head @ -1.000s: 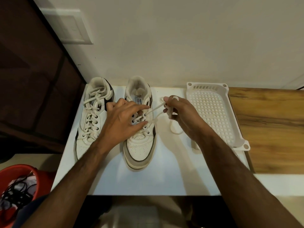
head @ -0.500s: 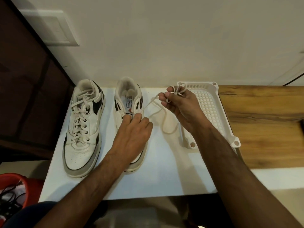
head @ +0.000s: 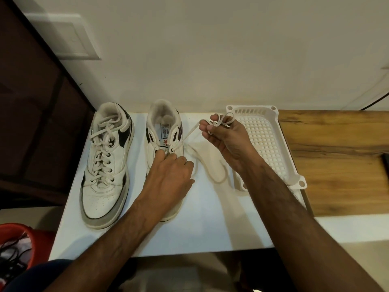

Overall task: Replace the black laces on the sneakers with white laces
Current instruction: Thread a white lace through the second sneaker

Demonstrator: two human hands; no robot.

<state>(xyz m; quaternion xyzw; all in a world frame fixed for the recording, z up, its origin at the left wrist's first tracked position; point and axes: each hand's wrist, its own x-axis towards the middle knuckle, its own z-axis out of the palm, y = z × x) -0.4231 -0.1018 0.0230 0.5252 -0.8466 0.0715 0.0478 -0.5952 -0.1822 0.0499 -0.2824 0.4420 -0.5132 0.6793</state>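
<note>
The right-hand sneaker (head: 163,142) stands on the white table top (head: 202,224), its long axis running toward the wall: heel and collar at the far end, toe toward the person and mostly hidden under the left hand (head: 170,175). That hand lies over the shoe's vamp with its fingers curled down onto the tongue beside the upper eyelets, pressing and gripping there. A white lace (head: 190,132) leaves an eyelet on the shoe's right side and runs taut, up and to the right, to the right hand (head: 226,135), which pinches it between thumb and curled fingers; a small loop of lace stands above the fingertips. More slack lace lies in a curve on the table between the shoe and the white plastic basket (head: 280,144). The left-hand sneaker (head: 106,163), just beside the first and parallel to it, is fully laced in white. The basket overlaps a wooden surface (head: 336,157). A red bucket (head: 23,237) holding black cords shows at lower left.
</note>
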